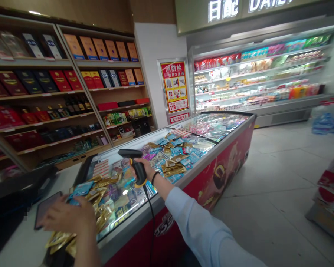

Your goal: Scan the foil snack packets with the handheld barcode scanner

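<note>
R hand [148, 168], just off centre toward 7 o'clock, is wrapped firmly round the handle of a black-and-yellow handheld scanner [140, 172], its dark head uppermost, held above the glass top of a red-sided chest freezer [200, 189]. Dark band [155, 178] on wrist, lt-blue sleeve [187, 209] running off toward 5 o'clock. Cable [152, 224] hangs from handle base to 6 o'clock. L hand [72, 216], at 8 o'clock, is bare and blurred; fingers look loosely apart, can't tell if they touch anything. Just beyond it, at its 1 o'clock, is a blue packet [82, 188]; at its 10 o'clock, a flat dark-screened device [44, 208], partly hidden. Gold packets [105, 212] lie btwn the hands; a bigger mixed heap [180, 152] sits at approx 2 o'clock from scanner. Handling, judged by eye: scanner prob. light, stiff, a bit fragile at the head, so best held by the handle w/ cable left slack. Packets look light, soft, shiny, poss. slippery; pinching a flat edge should suit, w/o squashing contents.
</note>
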Available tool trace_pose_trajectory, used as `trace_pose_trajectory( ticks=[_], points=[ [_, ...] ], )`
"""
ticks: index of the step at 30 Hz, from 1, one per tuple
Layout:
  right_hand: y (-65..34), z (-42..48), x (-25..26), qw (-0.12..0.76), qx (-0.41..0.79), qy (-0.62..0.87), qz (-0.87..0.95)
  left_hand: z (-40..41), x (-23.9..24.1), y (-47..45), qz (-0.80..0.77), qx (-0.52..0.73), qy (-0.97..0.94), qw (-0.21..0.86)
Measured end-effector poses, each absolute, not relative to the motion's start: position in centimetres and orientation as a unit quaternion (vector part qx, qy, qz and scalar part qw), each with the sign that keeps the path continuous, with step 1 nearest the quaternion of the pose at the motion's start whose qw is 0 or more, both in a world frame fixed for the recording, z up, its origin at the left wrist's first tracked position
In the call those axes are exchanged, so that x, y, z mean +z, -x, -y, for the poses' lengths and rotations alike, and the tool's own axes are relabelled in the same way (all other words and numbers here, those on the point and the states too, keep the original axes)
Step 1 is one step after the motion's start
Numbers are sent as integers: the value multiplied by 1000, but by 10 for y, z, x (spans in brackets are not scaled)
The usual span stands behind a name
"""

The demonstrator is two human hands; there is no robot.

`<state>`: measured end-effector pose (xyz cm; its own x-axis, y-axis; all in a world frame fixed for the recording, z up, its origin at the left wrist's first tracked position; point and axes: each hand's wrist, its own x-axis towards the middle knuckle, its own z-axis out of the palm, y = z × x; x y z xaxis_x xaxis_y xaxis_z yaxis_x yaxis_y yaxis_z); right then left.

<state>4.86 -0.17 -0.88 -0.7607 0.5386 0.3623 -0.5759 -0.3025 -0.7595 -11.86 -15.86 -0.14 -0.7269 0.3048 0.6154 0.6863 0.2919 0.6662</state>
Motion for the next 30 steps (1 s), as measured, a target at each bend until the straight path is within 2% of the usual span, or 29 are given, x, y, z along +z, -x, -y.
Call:
trace_pose_trajectory(
  ticks=[3,7,10,14,20,23,30],
  points=[
    [-92,-16,9,378,790,2,482,114,12,88,762,-471,359,261],
    [-150,-51,23,436,748,30,499,53,19,43,715,-465,445,272],
    [-189,-79,26,470,721,55,506,10,14,11,670,-468,529,229],
    [-232,-109,19,510,690,91,505,-43,-10,-21,575,-484,651,107],
    [-268,-142,-19,534,683,123,483,-79,-52,-49,562,-482,668,-68],
    [-272,-152,-38,549,678,127,471,-78,-64,-55,562,-471,674,-92],
    [-272,-161,-52,577,680,99,441,-79,-77,-66,610,-366,701,-54]
  ],
)
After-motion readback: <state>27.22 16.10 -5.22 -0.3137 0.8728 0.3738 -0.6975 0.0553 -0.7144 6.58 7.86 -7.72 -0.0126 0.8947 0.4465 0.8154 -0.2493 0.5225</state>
